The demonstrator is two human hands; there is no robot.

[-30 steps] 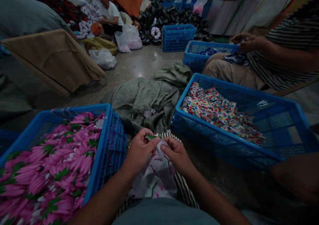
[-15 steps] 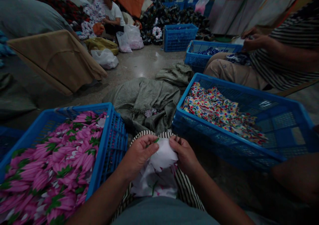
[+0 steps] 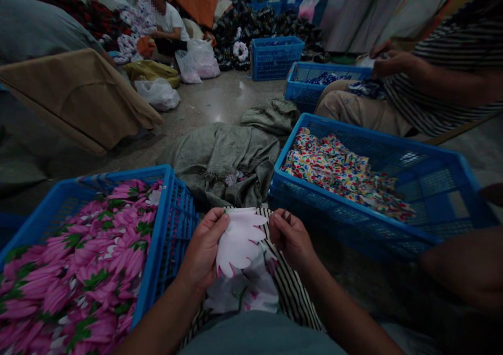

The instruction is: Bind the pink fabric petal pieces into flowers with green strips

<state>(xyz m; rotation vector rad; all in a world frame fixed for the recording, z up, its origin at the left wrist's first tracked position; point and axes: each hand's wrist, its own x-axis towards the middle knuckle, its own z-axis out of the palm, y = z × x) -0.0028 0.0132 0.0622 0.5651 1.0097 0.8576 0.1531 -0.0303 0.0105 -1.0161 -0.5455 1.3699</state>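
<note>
My left hand [image 3: 204,247] pinches a white petal-edged cloth piece [image 3: 239,239] by its left side. Pink shows at the tips of its scalloped edge. My right hand [image 3: 291,237] is closed just to the right of the cloth, apart from it. A small dark pointed tool [image 3: 288,217] sticks out above its fingers; its exact kind is hard to make out. More white cloth with pink and green marks [image 3: 255,292] lies on my lap, over striped fabric [image 3: 298,292].
A blue crate [image 3: 167,208] of pink-and-green petal pieces [image 3: 94,260] stands left. At right, another blue crate [image 3: 365,127] holds colourful printed cloth [image 3: 334,166]. Grey-green sacking [image 3: 223,150] lies ahead. A person in a striped top [image 3: 444,77] sits at right; another [image 3: 168,27] sits farther back.
My right hand has come off the cloth and moved slightly right. My left hand has moved left and down with the cloth, which now hangs spread with its petal edge showing.
</note>
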